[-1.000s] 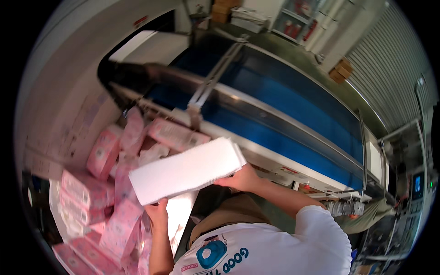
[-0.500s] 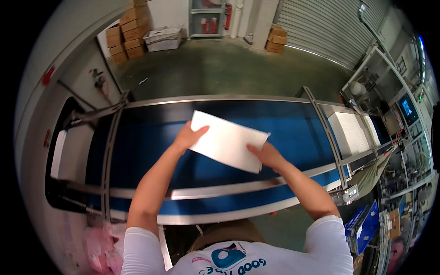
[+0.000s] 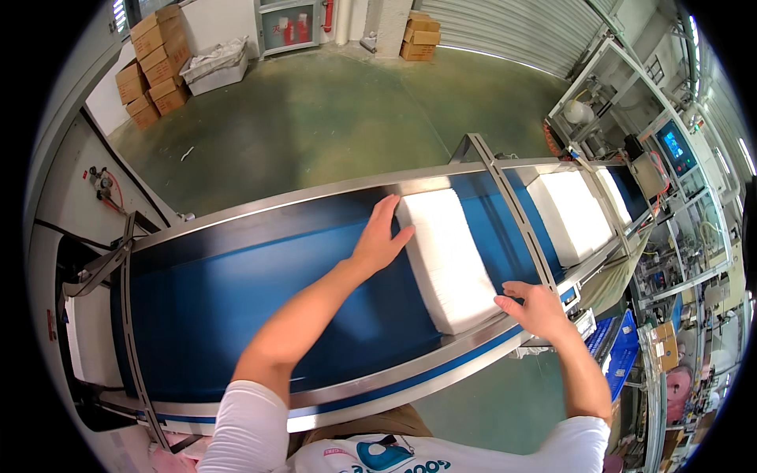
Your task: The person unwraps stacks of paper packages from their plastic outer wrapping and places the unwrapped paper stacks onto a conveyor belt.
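Hands [image 3: 382,240] [image 3: 542,310] apart, loosely spread, at opposite ends of rippled-edged white block [image 3: 448,260], smooth blue belt [image 3: 205,315] beneath

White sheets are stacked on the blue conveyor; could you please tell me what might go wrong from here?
The rectangular stack of white sheets might skew or fan out if the left hand and right hand, at diagonally opposite corners, press unevenly. The right hand could also knock the slotted grey metal crossbar close beside it.
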{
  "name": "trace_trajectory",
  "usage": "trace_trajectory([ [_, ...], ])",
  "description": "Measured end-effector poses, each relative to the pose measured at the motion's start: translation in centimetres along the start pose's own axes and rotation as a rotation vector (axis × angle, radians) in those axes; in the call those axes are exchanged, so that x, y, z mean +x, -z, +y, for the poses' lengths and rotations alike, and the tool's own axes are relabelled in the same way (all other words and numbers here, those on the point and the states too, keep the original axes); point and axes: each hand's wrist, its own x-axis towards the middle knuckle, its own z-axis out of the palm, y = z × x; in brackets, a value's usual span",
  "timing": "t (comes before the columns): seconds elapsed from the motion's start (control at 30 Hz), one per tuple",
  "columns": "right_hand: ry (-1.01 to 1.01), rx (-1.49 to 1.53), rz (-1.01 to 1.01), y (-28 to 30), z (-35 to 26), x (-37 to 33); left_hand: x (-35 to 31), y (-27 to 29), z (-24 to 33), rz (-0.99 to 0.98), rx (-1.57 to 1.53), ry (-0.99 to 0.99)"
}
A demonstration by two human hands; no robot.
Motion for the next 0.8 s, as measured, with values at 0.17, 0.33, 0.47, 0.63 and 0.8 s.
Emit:
trace_trajectory([
  [0.17, 0.406, 0.216, -0.037, -3.1, -6.5, 1.1, -6.3, 11.0, 0.8, -0.272, -0.140, 0.374],
  [0.33, 0.913, 0.540, -0.168, -8.6, -14.9, -1.3, -18.5, 21.0, 9.0, 0.022, -0.143, 0.426],
  [0.47, 1.007, 0.740, -0.283, -13.9, -19.3, -5.4, -32.3, 24.9, 15.0, 0.425, -0.058, 0.465],
  [0.63, 1.030, 0.927, -0.652, -21.1, -27.6, -13.0, -55.3, 25.8, 23.6, 1.069, 0.272, 0.781],
  [0.8, 1.387, 0.701, -0.968, -26.7, -36.0, -26.4, -77.0, 20.8, 33.3, 1.427, 0.445, 1.111],
])
